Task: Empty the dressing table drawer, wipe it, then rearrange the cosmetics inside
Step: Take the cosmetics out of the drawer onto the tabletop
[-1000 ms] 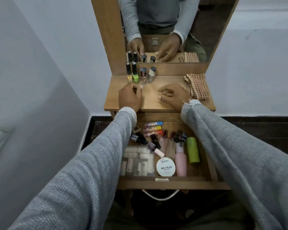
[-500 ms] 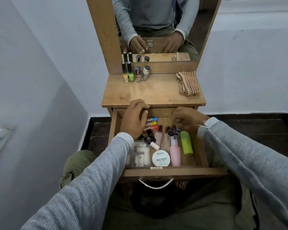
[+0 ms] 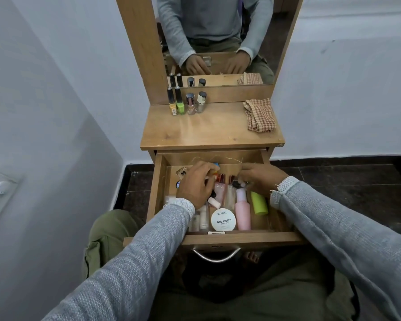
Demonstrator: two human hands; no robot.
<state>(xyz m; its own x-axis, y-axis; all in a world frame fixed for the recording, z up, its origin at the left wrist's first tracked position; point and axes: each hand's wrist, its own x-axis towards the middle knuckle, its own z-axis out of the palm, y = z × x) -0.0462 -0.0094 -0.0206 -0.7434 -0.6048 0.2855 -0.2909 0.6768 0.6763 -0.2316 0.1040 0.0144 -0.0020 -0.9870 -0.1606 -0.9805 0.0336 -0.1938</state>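
Both hands are reaching into the drawer (image 3: pixel 159 193). The left hand (image 3: pixel 196 185) is curling its fingers round small bottles (image 3: pixel 215 174); the right hand (image 3: pixel 261 179) is hiding its fingertips. The bottles under the fingers look light, slippery, breakable; hold their middles.

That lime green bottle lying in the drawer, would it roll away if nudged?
Probably: the green bottle is round and lies on its side on the drawer floor. It looks like light plastic, so unlikely to break. The drawer wall and pink bottle beside it should stop it.
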